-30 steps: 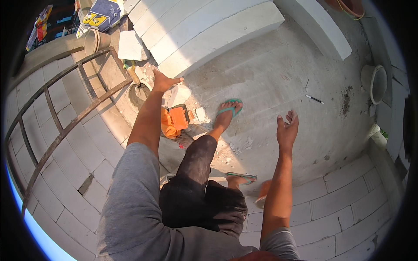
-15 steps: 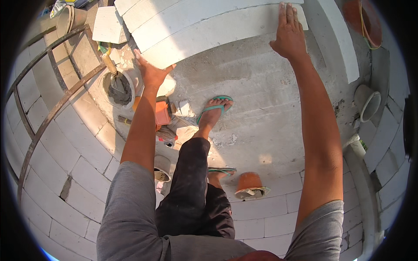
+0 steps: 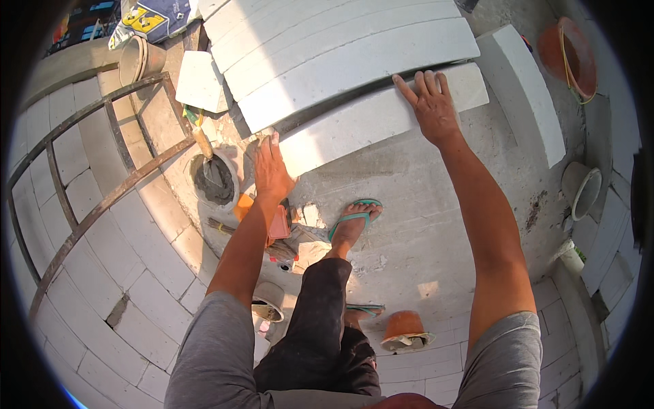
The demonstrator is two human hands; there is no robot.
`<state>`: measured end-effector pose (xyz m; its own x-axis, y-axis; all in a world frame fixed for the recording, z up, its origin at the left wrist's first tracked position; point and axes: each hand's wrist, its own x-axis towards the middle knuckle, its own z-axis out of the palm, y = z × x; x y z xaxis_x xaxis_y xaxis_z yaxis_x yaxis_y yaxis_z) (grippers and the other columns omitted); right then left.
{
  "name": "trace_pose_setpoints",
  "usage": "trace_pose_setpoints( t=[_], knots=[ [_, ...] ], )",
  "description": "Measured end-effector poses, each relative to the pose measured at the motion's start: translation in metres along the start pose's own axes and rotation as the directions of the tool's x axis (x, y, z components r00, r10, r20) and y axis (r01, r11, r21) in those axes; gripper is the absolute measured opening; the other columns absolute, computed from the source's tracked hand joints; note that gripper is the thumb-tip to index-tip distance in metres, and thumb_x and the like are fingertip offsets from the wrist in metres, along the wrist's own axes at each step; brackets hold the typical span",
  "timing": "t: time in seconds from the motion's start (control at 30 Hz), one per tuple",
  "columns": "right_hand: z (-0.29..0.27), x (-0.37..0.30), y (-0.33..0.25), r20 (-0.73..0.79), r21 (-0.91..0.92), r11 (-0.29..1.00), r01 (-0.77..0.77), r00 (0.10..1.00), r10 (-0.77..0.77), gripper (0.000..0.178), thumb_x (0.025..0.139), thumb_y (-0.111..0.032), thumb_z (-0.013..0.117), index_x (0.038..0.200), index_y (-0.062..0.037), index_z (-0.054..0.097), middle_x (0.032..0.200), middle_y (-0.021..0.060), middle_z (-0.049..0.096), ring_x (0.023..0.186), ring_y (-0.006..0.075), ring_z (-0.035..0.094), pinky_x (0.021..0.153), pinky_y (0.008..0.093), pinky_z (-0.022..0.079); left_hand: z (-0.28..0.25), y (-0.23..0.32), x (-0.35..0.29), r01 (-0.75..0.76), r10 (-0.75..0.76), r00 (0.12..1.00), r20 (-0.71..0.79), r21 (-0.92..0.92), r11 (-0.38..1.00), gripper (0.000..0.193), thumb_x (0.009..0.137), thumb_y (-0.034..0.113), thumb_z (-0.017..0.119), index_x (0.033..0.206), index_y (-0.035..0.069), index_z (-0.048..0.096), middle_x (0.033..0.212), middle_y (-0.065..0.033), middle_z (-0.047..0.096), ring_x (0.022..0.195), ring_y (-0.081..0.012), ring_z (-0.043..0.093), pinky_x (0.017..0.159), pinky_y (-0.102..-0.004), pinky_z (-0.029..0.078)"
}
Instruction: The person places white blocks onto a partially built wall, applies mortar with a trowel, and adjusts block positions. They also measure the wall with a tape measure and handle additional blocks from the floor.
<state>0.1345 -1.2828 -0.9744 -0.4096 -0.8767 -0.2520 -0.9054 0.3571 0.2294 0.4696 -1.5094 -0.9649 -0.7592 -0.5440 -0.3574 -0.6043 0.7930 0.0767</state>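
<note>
A long white lightweight concrete block (image 3: 381,121) lies tilted out from the near side of a stack of similar blocks (image 3: 340,51), with a dark gap between them. My left hand (image 3: 272,174) presses against the block's left end, its fingers pointing away from me. Farther right, my right hand (image 3: 436,112) has its fingers bent over the block's far top edge, toward its right end. Both hands grip this one block. Parts of the thumbs are hard to make out.
Left of my left hand stands a mortar bucket (image 3: 214,180) with a trowel (image 3: 208,153) in it. A rusty metal frame (image 3: 109,187) curves along the left. Another block (image 3: 521,95) lies at right, near an orange bucket (image 3: 569,58). My sandaled foot (image 3: 354,221) is on the concrete floor.
The near block has come away from the stack, opening a gap. My left hand has shifted right along to its end, and my right hand has come nearer and left.
</note>
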Motion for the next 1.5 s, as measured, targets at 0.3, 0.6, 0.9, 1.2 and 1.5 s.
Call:
trace_pose_setpoints(
  t=[0.3, 0.6, 0.9, 1.2, 1.5],
  knots=[
    [-0.018, -0.147, -0.027, 0.183, 0.313, 0.931, -0.187, 0.974, 0.134, 0.066, 0.089, -0.012, 0.066, 0.149, -0.0148, 0.039, 0.141, 0.0239, 0.048, 0.141, 0.0411, 0.038, 0.120, 0.0533, 0.024, -0.095, 0.028, -0.061, -0.251, 0.203, 0.933, 0.297, 0.134, 0.959, 0.105, 0.066, 0.026, 0.091, 0.156, 0.013, 0.038, 0.119, -0.0136, 0.048, 0.116, -0.0336, 0.047, 0.105, -0.0458, 0.036],
    [-0.166, -0.437, -0.108, 0.383, 0.620, 0.598, -0.508, 0.861, 0.335, 0.076, 0.064, -0.012, 0.078, 0.130, 0.0066, 0.045, 0.121, 0.0285, 0.050, 0.118, 0.0462, 0.048, 0.113, 0.0569, 0.032, -0.239, 0.096, -0.126, -0.782, 0.700, 0.552, 0.454, -0.010, 0.623, 0.099, 0.068, 0.014, 0.087, 0.156, 0.015, 0.042, 0.121, -0.0142, 0.051, 0.118, -0.0331, 0.049, 0.104, -0.0424, 0.037],
    [-0.302, -0.640, -0.227, 0.509, 0.533, 0.319, -0.783, 0.599, 0.619, 0.064, 0.072, -0.012, 0.071, 0.132, -0.0013, 0.052, 0.112, 0.0161, 0.057, 0.108, 0.0324, 0.056, 0.099, 0.0443, 0.039, -0.310, 0.215, -0.237, -0.985, 0.807, 0.119, 0.578, -0.033, 0.168, 0.100, 0.057, 0.034, 0.095, 0.145, 0.012, 0.052, 0.110, -0.0148, 0.053, 0.109, -0.0328, 0.052, 0.097, -0.0452, 0.037],
    [-0.494, -0.793, -0.356, 0.638, 0.429, -0.200, -0.881, 0.138, 0.758, 0.084, 0.068, -0.013, 0.083, 0.143, -0.0015, 0.047, 0.119, 0.0147, 0.056, 0.118, 0.0307, 0.055, 0.106, 0.0428, 0.039, -0.374, 0.351, -0.391, -0.905, 0.686, -0.347, 0.639, -0.037, -0.424, 0.108, 0.048, 0.046, 0.098, 0.140, 0.013, 0.052, 0.111, -0.0136, 0.052, 0.109, -0.0329, 0.052, 0.099, -0.0456, 0.038],
    [-0.732, -0.949, -0.452, 0.682, 0.093, -0.631, -0.770, -0.412, 0.604, 0.097, 0.062, -0.029, 0.089, 0.143, -0.0008, 0.044, 0.118, 0.0162, 0.055, 0.116, 0.0320, 0.054, 0.107, 0.0412, 0.039, -0.496, 0.541, -0.717, -0.396, 0.232, -0.808, 0.542, -0.207, -0.895, 0.111, 0.052, 0.044, 0.094, 0.147, 0.010, 0.048, 0.111, -0.0114, 0.057, 0.107, -0.0289, 0.056, 0.099, -0.0435, 0.042]
  ],
)
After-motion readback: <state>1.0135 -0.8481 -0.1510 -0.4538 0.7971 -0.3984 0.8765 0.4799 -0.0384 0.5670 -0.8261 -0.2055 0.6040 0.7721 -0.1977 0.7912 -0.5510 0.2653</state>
